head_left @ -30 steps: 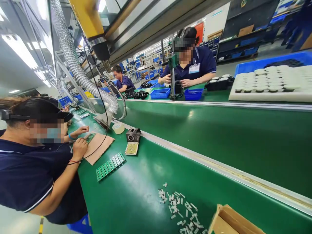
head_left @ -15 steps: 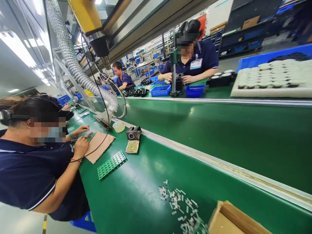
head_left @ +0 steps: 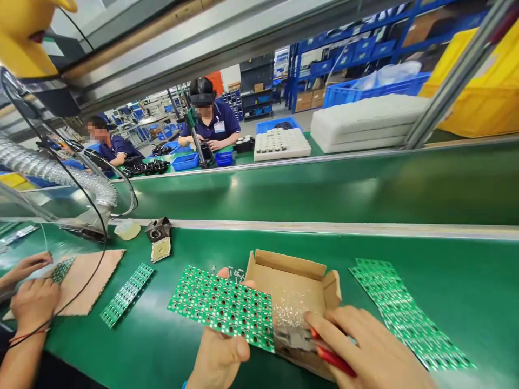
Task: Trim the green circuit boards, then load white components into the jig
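My left hand [head_left: 219,354] grips a green circuit board panel [head_left: 225,305] from below, thumb on its near edge, holding it level over the bench. My right hand [head_left: 371,351] is closed on red-handled cutters [head_left: 312,343], whose jaws sit at the panel's right edge. Behind them stands an open cardboard box [head_left: 316,270] with small white pieces inside. Several tiny white parts [head_left: 233,272] lie just past the panel.
More green panels [head_left: 405,316] lie flat to the right. At left a co-worker's hands [head_left: 30,294] work on a board over a cardboard sheet [head_left: 87,281], with a narrow panel strip [head_left: 127,294] beside it. A conveyor belt [head_left: 324,189] runs behind; two people sit beyond it.
The view has swung right and down from the co-worker. My hands, the panel, the cutters and the open box have come into view.
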`<state>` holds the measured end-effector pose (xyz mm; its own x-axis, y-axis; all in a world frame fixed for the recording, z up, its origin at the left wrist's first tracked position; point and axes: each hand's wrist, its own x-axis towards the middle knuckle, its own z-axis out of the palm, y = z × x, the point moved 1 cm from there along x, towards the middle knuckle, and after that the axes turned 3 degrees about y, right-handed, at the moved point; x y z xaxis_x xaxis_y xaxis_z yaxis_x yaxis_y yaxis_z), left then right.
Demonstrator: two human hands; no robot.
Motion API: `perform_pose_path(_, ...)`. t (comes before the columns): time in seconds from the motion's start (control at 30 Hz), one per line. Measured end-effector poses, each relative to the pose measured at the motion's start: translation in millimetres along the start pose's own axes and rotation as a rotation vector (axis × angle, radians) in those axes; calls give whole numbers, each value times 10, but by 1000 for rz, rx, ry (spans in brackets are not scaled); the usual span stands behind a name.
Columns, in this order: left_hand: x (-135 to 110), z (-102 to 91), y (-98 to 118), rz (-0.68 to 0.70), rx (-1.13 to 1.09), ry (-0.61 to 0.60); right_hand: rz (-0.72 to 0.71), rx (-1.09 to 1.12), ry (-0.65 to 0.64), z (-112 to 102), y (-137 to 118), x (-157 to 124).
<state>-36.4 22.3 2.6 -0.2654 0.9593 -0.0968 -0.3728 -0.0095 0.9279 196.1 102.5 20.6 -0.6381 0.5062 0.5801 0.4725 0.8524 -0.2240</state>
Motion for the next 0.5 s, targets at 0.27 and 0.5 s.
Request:
perform_pose_path(0.27, -52, -2, 1, 54, -60, -78, 64, -12, 29, 13, -45, 8)
perform_pose_path(0.5, 1, -58, -133, 74, -172, 27, 110, 57, -12, 51, -100, -7)
